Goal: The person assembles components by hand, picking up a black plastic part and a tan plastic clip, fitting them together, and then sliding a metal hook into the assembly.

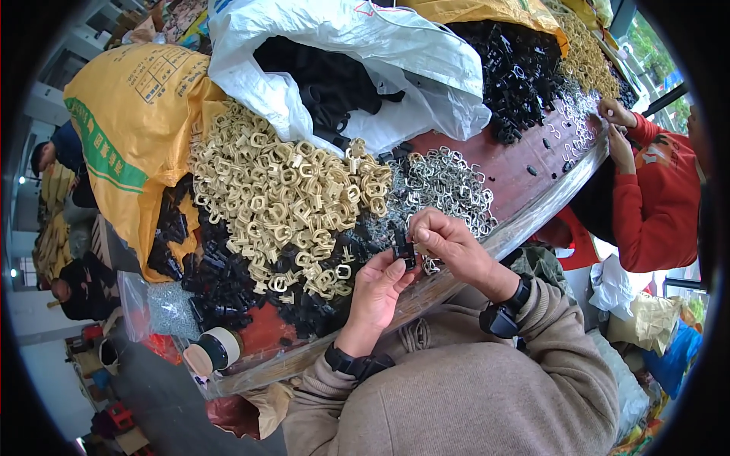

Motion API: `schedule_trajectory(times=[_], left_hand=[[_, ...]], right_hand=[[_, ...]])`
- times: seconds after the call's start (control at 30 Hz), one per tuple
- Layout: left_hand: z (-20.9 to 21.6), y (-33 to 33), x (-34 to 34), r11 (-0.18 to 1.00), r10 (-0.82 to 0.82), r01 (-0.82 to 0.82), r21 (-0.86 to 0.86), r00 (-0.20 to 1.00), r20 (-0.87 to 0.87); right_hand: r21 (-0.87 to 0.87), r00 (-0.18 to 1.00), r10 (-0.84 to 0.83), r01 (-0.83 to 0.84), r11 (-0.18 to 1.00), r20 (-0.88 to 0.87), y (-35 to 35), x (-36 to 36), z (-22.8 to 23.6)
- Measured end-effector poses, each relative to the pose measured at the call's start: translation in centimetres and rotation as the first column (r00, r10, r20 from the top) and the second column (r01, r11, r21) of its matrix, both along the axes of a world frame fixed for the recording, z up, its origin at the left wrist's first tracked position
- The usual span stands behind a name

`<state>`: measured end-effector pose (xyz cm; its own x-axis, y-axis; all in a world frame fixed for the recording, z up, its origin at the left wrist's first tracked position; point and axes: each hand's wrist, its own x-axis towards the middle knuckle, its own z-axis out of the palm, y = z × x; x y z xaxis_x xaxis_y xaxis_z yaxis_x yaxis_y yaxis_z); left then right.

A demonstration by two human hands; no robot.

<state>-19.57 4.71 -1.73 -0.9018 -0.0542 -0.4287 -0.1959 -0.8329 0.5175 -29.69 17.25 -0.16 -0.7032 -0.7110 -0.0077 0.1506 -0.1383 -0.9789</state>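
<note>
Near the table's front edge my left hand (pixel 376 295) grips a small black plastic part (pixel 402 248) between thumb and fingers. Close against it, my right hand (pixel 456 245) is closed in a pinch at the part's upper right side; whatever its fingertips hold is too small to make out. Just beyond my hands lies a heap of silvery metal rings (pixel 449 186). To the left of that spreads a large pile of cream plastic buckle pieces (pixel 281 194). More black plastic parts (pixel 220 285) lie at the left.
A white sack (pixel 350 38) of black pieces stands behind the piles, beside a yellow sack (pixel 129 99). A round tub (pixel 220 348) and a bag of tiny clear bits (pixel 173 308) sit at the left edge. A person in red (pixel 658 197) works at the right.
</note>
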Motion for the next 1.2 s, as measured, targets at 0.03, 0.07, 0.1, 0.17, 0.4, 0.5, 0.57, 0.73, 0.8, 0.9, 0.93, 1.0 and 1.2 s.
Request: schedule_trajectory(times=[0.03,0.07,0.1,0.17,0.4,0.5,0.57,0.73,0.8,0.9,0.93,1.0,1.2], left_hand=[[0.0,0.0,-0.1,1.0,0.001,-0.001,0.0,1.0,0.004],[0.1,0.0,-0.1,1.0,0.002,-0.002,0.001,1.0,0.009],[0.1,0.0,-0.2,1.0,0.002,-0.002,0.001,1.0,0.013],[-0.1,0.0,-0.3,1.0,-0.001,0.001,0.004,1.0,0.008],[-0.4,-0.1,-0.2,1.0,-0.022,0.022,-0.002,1.0,-0.02],[-0.5,-0.1,-0.1,1.0,-0.019,0.019,-0.001,1.0,-0.017],[-0.4,0.0,-0.1,1.0,-0.018,0.018,0.0,1.0,-0.015],[0.3,0.2,0.0,1.0,-0.023,0.023,-0.01,0.999,-0.041],[0.4,0.4,0.0,0.999,-0.03,0.029,-0.015,0.998,-0.059],[0.3,0.4,0.3,0.999,-0.021,0.019,-0.038,0.999,-0.046],[0.3,0.3,0.4,0.999,-0.019,0.017,-0.038,0.999,-0.046],[0.0,0.0,0.5,0.998,-0.053,0.052,-0.037,0.998,-0.04],[0.3,-0.1,0.3,0.996,-0.085,0.084,-0.015,0.996,-0.024]], right_hand=[[-0.064,0.999,-0.03,0.027,0.998,-0.04,-0.2,0.0,-0.3],[-0.065,0.999,-0.03,0.027,0.998,-0.039,-0.2,0.0,-0.2],[-0.082,0.999,-0.034,0.036,0.996,0.024,-0.2,0.0,-0.2],[-0.114,0.988,-0.039,0.056,0.992,0.148,-0.2,0.1,-0.1],[0.036,0.994,-0.084,0.081,0.996,0.076,0.6,-0.4,-0.7],[0.022,0.987,-0.075,0.072,0.997,0.142,0.7,-0.2,-0.5],[0.001,0.98,-0.074,0.076,0.997,0.186,0.7,0.0,-0.2],[0.012,0.974,-0.057,0.055,0.998,0.218,0.0,1.2,1.0],[0.016,0.976,-0.109,0.114,0.993,-0.187,-0.4,1.1,0.1],[0.038,0.923,-0.103,0.125,0.991,-0.371,-0.3,1.0,0.1],[0.065,0.93,-0.08,0.11,0.992,-0.359,-0.2,1.0,0.3],[0.093,0.937,-0.055,0.092,0.991,-0.346,-0.3,1.0,0.5],[0.121,0.95,-0.055,0.096,0.988,-0.308,-0.6,0.7,0.6]])
